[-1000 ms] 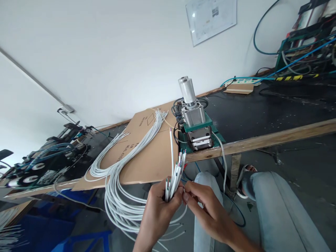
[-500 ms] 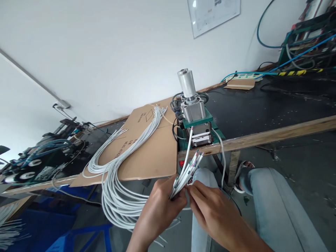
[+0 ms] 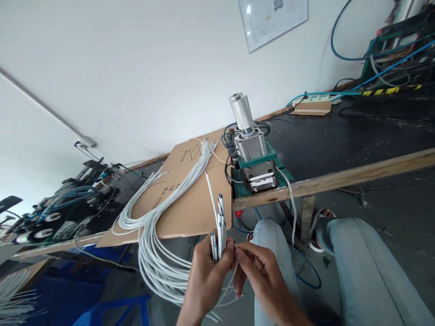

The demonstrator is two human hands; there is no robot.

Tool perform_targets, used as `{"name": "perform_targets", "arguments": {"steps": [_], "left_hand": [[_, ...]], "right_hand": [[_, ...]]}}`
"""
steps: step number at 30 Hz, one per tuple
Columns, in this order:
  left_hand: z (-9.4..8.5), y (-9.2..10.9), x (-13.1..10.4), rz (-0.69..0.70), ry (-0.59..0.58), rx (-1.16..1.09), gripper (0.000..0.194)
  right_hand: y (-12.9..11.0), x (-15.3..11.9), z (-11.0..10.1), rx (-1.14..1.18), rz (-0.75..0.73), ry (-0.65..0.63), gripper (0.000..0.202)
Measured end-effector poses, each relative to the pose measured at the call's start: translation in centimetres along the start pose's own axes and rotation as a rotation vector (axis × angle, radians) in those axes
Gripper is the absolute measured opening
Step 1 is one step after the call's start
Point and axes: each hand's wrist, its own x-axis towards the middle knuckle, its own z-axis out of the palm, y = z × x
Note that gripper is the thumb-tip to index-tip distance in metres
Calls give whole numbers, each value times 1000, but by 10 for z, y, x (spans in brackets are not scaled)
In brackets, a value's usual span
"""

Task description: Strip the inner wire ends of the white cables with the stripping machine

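Observation:
My left hand (image 3: 210, 267) is wrapped round a bundle of white cables (image 3: 220, 226), whose cut ends with small coloured cores point upward. One cable end (image 3: 210, 188) sticks up well above the others. Right beside it, my right hand (image 3: 260, 269) pinches a single white cable (image 3: 234, 271) between thumb and fingertips. From the left hand the long loops of cable (image 3: 158, 267) hang off the table edge and run back over the cardboard. Beyond my hands stands a small pneumatic press (image 3: 254, 151), a metal cylinder on a green base; neither hand touches it.
A flattened cardboard sheet (image 3: 193, 213) covers the table left of the press. The black tabletop (image 3: 326, 145) with its wooden edge extends right, towards a power strip (image 3: 316, 99). Other machinery (image 3: 57, 213) sits at far left. My knees are below the edge.
The bundle has swung left and turned more upright, away from the press front. My right hand now pinches one cable beside the left hand. The view has shifted slightly.

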Motion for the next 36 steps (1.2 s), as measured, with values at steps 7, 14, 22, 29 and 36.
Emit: {"name": "perform_targets", "arguments": {"steps": [7, 14, 22, 29, 36], "left_hand": [[1, 0, -1, 38, -29, -41, 34], [2, -1, -2, 60, 3, -45, 34], [9, -2, -5, 63, 61, -76, 34], [7, 7, -2, 70, -40, -41, 28], [7, 7, 6, 53, -63, -5, 30]], "right_hand": [[-1, -4, 1, -12, -16, 27, 46], [2, -6, 1, -26, -32, 23, 45], [7, -12, 0, -22, 18, 57, 46], [6, -10, -3, 16, -6, 45, 45], [10, -11, -20, -128, 7, -15, 43]]}}
